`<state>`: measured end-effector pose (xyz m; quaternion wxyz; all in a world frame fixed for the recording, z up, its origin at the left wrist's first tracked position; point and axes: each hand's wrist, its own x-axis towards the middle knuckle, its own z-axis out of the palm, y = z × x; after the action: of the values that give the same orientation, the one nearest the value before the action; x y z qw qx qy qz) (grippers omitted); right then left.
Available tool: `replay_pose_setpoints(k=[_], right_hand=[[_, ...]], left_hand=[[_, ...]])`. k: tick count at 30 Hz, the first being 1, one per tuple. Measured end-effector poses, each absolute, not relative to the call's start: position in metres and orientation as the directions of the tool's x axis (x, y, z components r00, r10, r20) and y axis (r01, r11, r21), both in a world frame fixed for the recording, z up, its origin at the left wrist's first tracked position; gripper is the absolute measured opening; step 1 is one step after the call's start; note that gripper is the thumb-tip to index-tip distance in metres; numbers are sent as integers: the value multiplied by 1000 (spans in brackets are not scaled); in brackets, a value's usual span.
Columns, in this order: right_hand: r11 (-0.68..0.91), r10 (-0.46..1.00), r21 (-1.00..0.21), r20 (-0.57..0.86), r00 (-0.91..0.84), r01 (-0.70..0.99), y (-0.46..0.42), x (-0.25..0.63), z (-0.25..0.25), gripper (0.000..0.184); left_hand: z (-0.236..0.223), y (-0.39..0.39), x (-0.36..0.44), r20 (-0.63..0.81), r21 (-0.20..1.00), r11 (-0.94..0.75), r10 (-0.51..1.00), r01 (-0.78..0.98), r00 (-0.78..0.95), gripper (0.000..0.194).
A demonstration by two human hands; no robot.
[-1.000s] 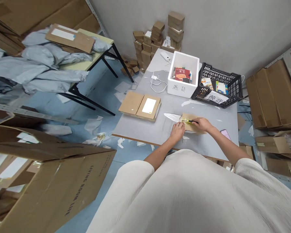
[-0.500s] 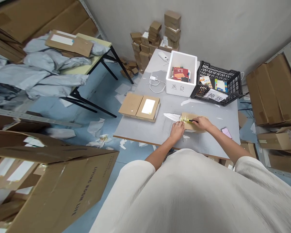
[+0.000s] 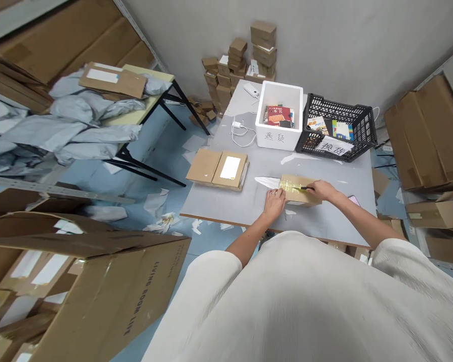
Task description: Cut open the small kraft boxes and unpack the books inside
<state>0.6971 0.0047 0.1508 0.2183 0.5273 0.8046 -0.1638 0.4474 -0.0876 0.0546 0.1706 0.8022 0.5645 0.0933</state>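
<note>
A small brown cardboard box with shiny clear tape across its top lies near the front of the grey table. My left hand, with a ring on a finger, grips its near left corner. My right hand is closed round the black handle of a thin cutter. Its tip points left and lies over the taped top. White paper sticks out at the left of the box. Partly behind my right forearm lies a phone.
Flat cardboard parcels lie left on the table. Behind stand a white foam box and a black crate, both holding books. A cable lies nearby. A large open carton stands at lower left; paper scraps litter the floor.
My right hand has drawn the cutter a little to the right along the taped top. My left hand stays at the box's corner. The camera view has shifted slightly.
</note>
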Motion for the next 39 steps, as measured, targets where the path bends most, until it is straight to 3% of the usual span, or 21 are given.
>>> replay_pose_setpoints(k=[9,24,30,34,39], right_hand=[[332,786,3,-554,-275,943,3,767,156,41],[260,803,-163,-511,-307,952,4,837,146,35],[202,819,-137,-519,-244,970,-6,875,149,38],[101,849,-315,-467,-247,944,-24,889,147,46],[-44,868,-508,-446,-219,860,-49,882,132,44]], left_hand=[[52,-88,448,-47,338,-291,945,895,325,52],[58,-87,454,-96,278,-244,955,929,279,56],[62,-85,457,-104,252,-226,960,941,259,52],[63,-77,476,-96,233,-235,960,944,263,53],[62,-52,526,-102,304,-419,878,856,467,63]])
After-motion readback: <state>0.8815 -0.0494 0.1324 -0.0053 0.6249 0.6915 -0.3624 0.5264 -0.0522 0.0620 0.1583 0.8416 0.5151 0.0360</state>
